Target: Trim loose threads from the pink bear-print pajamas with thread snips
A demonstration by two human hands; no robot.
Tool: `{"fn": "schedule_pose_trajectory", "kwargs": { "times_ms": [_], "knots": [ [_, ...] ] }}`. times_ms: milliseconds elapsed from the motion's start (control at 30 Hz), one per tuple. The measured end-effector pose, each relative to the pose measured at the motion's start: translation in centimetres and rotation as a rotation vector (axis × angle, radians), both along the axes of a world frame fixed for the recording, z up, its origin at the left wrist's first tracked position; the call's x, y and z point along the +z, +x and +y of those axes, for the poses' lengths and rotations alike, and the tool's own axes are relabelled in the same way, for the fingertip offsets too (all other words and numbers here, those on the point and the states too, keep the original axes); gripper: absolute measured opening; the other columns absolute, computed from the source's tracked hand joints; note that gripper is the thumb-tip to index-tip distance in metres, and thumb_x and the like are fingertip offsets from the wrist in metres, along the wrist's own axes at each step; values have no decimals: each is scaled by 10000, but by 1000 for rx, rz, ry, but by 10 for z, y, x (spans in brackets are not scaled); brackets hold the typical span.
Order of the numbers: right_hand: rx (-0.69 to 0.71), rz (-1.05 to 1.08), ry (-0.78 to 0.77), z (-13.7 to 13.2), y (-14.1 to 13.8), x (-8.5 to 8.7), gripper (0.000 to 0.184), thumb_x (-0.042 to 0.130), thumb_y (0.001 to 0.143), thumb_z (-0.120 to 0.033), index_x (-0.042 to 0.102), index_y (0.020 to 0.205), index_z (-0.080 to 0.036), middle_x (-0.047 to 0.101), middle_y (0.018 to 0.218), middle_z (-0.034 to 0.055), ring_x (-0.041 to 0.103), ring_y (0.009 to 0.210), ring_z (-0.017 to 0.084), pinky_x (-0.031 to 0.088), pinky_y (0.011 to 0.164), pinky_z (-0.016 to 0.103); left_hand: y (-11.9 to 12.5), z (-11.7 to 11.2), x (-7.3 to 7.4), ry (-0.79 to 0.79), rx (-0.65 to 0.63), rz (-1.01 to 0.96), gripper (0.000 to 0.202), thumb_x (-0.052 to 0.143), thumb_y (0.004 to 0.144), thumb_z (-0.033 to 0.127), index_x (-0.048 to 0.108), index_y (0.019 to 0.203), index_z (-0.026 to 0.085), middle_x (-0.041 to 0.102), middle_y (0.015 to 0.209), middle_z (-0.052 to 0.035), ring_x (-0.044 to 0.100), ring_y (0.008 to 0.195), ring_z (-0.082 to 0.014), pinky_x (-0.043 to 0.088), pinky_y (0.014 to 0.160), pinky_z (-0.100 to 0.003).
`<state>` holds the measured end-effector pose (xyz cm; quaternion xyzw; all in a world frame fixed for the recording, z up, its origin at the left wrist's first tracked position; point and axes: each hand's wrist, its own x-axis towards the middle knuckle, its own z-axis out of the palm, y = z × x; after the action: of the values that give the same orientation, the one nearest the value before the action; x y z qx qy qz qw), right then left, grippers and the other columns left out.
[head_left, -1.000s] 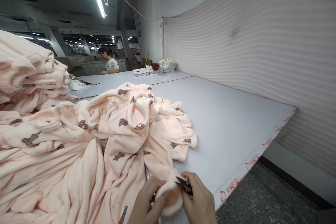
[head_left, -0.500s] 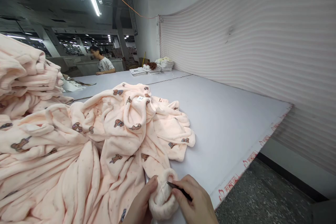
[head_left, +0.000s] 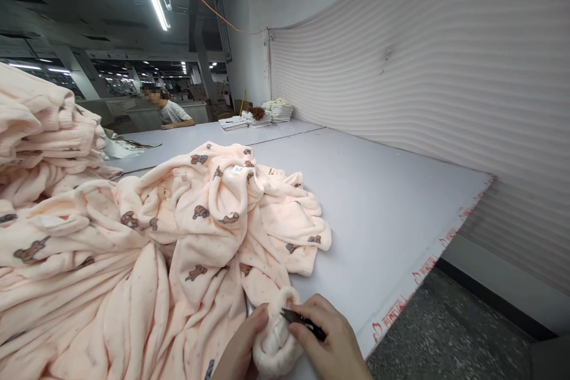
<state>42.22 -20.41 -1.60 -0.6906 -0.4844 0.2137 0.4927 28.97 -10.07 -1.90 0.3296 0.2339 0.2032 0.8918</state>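
At the table's near edge, the left hand pinches the cuff. The right hand is closed around snips at the cuff. Trimming seems midway, and the garment lies bunched.

Peach bear-print fleece garment, grey table

Nothing can be read for certain: the small white tag on the pink fleece garment carries marks too small to make out, and the red printing along the near right edge of the table is blurred.
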Motion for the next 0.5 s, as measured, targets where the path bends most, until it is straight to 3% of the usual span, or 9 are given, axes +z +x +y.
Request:
{"fn": "schedule_pose_trajectory", "kwargs": {
  "times_ms": [267, 500],
  "knots": [
    [9, 44, 23, 5, 2, -9, 212, 574, 843, -249, 724, 993, -252, 641, 851, 19, 644, 782, 152, 480, 677, 223, -1, 4, -3, -80, -53, 69, 366, 621, 783, 383, 702, 1024, 120, 729, 942, -122, 635, 989, -301, 425, 947, -419],
    [3, -46, -3, 3, 4, -8, 277, 609, 798, -224, 683, 1060, -277, 630, 899, 3, 641, 755, 140, 463, 561, 177, 4, 5, 1, 162, -37, 130, 381, 651, 714, 496, 721, 860, 151, 712, 865, -104, 625, 952, -305, 461, 875, -408]
  ]
}}
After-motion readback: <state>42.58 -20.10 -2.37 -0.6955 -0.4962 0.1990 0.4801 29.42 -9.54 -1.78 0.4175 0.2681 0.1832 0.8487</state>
